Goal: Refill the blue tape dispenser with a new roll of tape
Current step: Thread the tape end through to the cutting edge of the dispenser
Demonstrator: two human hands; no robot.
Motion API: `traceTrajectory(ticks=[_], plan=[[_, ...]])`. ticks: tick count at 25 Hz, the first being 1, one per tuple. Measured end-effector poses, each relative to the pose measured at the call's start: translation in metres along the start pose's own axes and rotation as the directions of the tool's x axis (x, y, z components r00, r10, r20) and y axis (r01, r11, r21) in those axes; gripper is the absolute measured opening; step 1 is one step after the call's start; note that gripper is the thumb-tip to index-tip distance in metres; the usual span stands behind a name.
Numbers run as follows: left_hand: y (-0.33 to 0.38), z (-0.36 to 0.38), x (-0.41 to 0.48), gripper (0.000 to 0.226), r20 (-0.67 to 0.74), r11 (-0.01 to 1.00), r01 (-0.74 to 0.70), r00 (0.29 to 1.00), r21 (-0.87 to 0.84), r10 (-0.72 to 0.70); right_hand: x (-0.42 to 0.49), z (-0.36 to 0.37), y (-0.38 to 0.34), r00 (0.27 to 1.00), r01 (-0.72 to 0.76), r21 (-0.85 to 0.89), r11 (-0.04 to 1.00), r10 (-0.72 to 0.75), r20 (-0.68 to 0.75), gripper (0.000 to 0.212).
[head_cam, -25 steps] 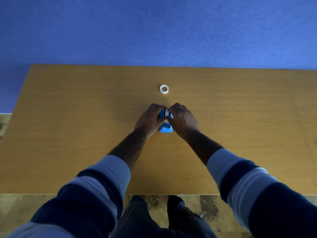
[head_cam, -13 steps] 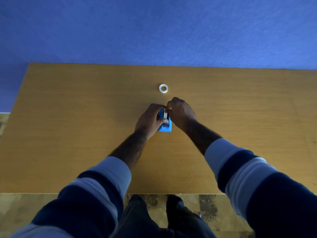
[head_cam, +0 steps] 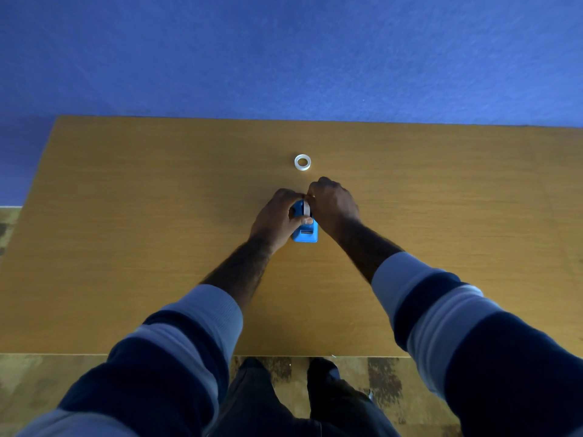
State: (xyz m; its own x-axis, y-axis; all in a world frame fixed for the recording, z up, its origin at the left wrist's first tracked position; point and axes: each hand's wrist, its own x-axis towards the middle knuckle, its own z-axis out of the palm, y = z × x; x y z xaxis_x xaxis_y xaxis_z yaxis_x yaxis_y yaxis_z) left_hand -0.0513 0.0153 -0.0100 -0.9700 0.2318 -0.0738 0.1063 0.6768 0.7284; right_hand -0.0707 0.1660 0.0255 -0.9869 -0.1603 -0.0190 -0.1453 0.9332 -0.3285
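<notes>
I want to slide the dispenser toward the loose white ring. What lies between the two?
In the head view, the right hand reaches over part of that stretch between the blue dispenser and the white ring; beyond it, bare table.

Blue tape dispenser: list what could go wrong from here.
1. Both hands crowd the blue tape dispenser; the left hand steadies it while the right hand works the white tape roll. The roll could seat crooked, since the fingers hide the slot.
2. A hard push might slide the dispenser on the smooth wooden table.
3. The white ring lying just beyond could get knocked.
</notes>
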Motion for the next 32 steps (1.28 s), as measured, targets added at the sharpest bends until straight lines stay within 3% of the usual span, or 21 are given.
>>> traceTrajectory(ticks=[22,32], plan=[[0.009,-0.005,0.003,0.045,0.007,0.998,0.058,0.998,0.003,-0.058,0.001,-0.004,0.003,0.999,0.031,0.053,0.998,-0.032,0.021,0.01],[0.01,-0.006,0.002,0.044,-0.001,0.998,0.057,0.998,-0.006,-0.057,0.002,-0.001,0.002,0.994,0.109,-0.022,0.994,-0.109,0.003,0.01]])
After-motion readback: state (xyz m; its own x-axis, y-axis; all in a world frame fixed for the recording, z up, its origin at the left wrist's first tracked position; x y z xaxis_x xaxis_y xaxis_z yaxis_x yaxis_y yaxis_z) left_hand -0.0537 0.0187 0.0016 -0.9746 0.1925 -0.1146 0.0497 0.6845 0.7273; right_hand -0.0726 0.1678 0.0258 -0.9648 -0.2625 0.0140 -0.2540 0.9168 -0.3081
